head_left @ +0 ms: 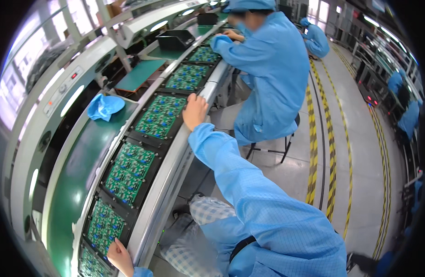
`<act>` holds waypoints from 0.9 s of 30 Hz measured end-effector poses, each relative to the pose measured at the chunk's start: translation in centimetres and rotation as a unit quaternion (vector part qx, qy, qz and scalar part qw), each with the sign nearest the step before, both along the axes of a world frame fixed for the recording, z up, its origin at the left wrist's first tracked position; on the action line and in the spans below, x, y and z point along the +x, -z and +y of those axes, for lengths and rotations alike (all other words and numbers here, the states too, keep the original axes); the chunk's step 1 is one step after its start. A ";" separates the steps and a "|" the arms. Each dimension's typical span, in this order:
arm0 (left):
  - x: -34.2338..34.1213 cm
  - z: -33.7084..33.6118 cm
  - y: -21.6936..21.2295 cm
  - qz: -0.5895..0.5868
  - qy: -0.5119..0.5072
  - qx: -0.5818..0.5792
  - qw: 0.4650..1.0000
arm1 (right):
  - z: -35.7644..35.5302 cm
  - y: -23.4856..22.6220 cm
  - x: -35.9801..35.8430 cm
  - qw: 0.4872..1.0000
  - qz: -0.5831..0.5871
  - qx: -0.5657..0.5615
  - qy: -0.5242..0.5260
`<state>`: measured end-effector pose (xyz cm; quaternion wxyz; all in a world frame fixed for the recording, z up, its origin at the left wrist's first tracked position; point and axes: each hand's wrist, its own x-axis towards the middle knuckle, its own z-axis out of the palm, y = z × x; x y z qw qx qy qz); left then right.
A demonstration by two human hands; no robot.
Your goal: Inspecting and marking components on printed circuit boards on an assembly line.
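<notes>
A row of black carrier trays runs along the line, each holding a green circuit board panel with small blue parts. My right hand (195, 112), arm stretched far forward, has its fingers curled at the right edge of a black carrier tray (140, 138) bearing a circuit board panel (160, 116). Nearer to me, my left hand (120, 257) is closed at the side of another circuit board panel (105, 225); its fingertips are partly hidden. Between the hands lies a further circuit board panel (130, 172).
A metal rail (164, 196) borders the trays on the right. Left of them is a green belt (83, 171) with a blue cap (105, 107) on its far end. A co-worker (272, 74) in blue sits ahead at the line, on a stool (272, 148). Black bins (175, 40) stand beyond.
</notes>
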<state>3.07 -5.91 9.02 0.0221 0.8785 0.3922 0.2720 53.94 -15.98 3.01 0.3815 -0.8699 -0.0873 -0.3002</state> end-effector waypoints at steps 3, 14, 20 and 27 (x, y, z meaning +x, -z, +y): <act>0.2 -0.2 -0.8 -0.016 -0.005 0.020 1.000 | -0.3 -0.1 -0.6 1.000 -0.009 -0.009 -0.014; -1.0 1.1 0.6 -0.044 -0.087 0.032 0.995 | -0.3 -1.4 -1.9 0.997 0.011 0.041 -0.061; -0.2 0.4 -0.3 -0.028 -0.101 0.030 0.994 | -0.7 -0.8 -1.4 0.997 0.027 0.036 -0.061; -1.4 -0.2 0.7 -0.022 -0.102 0.034 0.994 | -0.4 -0.5 -2.0 0.998 0.006 -0.021 -0.055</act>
